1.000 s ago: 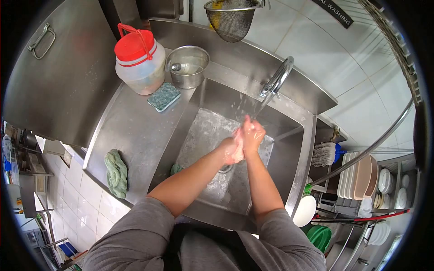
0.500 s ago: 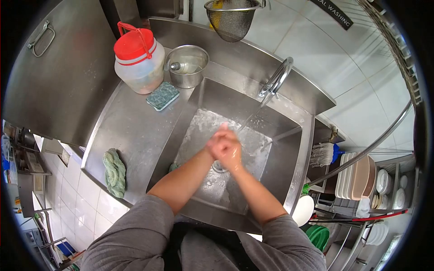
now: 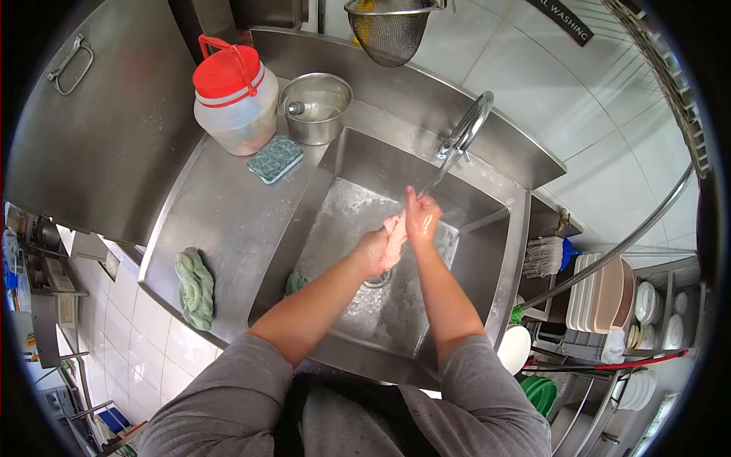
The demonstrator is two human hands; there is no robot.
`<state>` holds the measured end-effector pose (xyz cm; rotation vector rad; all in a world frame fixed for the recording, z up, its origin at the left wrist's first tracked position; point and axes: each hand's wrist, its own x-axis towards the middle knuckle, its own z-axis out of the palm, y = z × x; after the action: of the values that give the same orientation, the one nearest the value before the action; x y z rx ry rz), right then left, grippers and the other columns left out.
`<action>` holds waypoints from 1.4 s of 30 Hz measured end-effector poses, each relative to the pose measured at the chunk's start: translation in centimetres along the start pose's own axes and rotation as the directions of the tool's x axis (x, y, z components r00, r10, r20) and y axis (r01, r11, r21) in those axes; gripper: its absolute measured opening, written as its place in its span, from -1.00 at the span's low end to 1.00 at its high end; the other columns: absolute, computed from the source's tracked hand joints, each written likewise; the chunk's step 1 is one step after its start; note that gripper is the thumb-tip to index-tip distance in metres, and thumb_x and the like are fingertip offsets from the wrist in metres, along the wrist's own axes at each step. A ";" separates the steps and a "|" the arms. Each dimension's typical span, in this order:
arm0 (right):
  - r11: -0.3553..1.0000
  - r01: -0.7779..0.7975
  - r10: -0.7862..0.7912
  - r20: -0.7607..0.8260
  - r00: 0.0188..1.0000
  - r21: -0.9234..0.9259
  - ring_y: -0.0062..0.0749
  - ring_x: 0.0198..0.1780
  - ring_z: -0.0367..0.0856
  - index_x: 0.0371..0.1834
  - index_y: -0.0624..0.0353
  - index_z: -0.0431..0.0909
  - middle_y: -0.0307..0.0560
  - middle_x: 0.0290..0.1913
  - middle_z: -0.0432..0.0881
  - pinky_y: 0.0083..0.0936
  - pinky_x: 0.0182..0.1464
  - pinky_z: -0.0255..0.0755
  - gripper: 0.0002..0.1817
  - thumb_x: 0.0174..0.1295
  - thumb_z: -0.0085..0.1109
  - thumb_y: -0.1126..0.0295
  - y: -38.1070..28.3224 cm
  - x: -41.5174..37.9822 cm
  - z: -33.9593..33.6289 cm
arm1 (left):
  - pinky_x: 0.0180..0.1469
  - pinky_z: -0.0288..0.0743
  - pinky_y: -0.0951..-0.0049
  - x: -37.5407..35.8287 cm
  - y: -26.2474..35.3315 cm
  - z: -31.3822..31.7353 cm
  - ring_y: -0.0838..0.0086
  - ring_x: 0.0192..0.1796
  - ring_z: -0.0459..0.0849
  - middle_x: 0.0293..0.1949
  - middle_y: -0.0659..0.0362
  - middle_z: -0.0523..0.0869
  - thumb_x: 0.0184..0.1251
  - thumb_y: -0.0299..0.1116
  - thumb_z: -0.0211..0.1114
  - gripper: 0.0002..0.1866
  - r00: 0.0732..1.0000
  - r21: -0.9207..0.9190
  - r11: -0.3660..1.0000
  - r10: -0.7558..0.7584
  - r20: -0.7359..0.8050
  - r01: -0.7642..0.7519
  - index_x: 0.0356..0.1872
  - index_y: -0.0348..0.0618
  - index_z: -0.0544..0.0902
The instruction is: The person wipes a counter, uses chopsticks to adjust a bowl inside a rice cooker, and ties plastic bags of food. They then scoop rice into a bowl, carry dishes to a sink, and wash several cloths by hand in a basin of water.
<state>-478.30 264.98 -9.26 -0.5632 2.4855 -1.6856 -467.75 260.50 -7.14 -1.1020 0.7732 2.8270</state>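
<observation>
My left hand (image 3: 376, 252) is over the steel sink basin (image 3: 335, 221), wet, its pale pink fingers stretched up toward the other hand. Beside it and a little higher, my right hand (image 3: 423, 219) meets those fingers, thumb pointing up and the other fingers partly bent. Neither hand shows a tool. Water runs from the curved tap (image 3: 477, 118) down onto my right hand. Below the hands the drain (image 3: 377, 279) is partly covered. A green cloth (image 3: 296, 282) lies in the basin's left side, partly behind my left forearm.
On the left counter stand a red-lidded plastic jar (image 3: 236, 103) and a steel pot (image 3: 315, 109). A green scouring sponge (image 3: 275, 158) and a crumpled green cloth (image 3: 195, 289) lie there too. A mesh strainer (image 3: 390, 34) hangs above. Dish racks (image 3: 601, 297) stand at right.
My hands were clasped together over the drain. They have separated partly, and my right hand has moved up and right into the tap water, with the left hand's fingers now showing.
</observation>
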 end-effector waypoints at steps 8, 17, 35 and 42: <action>0.950 0.255 -0.270 0.065 0.961 0.181 -0.58 -0.60 0.23 -0.78 0.20 0.25 -0.22 -0.72 0.35 -0.44 -0.51 0.27 -0.50 0.25 0.24 0.29 -0.2 -4.4 1.0 | -0.51 0.44 0.40 10.0 -6.2 -9.3 0.52 -0.50 0.52 -0.48 0.30 0.54 0.54 0.01 -0.07 -0.62 0.318 -0.165 0.544 0.682 0.659 -0.823 -0.38 0.01 0.51; 0.965 0.252 -0.259 0.107 0.960 0.080 -0.55 -0.61 0.11 -0.78 0.26 0.26 -0.22 -0.77 0.20 -0.39 -0.56 0.16 -0.45 0.28 0.23 0.21 -1.9 -8.4 0.1 | -0.34 0.50 0.48 6.1 -6.7 -6.4 0.57 -0.34 0.59 -0.39 0.31 0.57 0.47 0.17 -0.03 -0.54 0.846 -0.386 0.919 0.273 0.458 -0.087 -0.34 -0.02 0.52; 0.844 0.409 -0.460 0.076 0.885 0.347 -0.39 -0.26 0.57 -0.61 0.26 0.49 -0.19 -0.38 0.62 -0.53 -0.10 0.45 -0.72 0.19 0.29 0.37 -4.1 -0.7 -2.1 | -0.06 0.46 0.46 10.4 0.7 -4.8 0.57 -0.12 0.57 -0.22 0.21 0.65 0.43 -0.01 0.14 -0.62 0.698 0.048 0.738 0.611 0.374 -0.673 -0.06 -0.14 0.59; 0.954 0.084 -0.055 -0.107 0.993 0.289 -0.46 -0.67 0.29 -0.73 0.24 0.38 -0.07 -0.76 0.32 -0.41 -0.54 0.25 -0.62 0.20 0.25 0.37 -4.9 1.1 -2.2 | -0.26 0.56 0.43 6.5 0.3 1.0 0.49 -0.32 0.64 -0.35 0.26 0.64 0.41 -0.13 0.19 -0.75 0.958 -0.118 0.975 0.210 0.195 -0.190 -0.18 -0.11 0.57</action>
<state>-478.75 264.98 -3.80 -0.5529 2.2350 -2.1060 -473.32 259.67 -10.53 -0.7596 0.7760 3.1137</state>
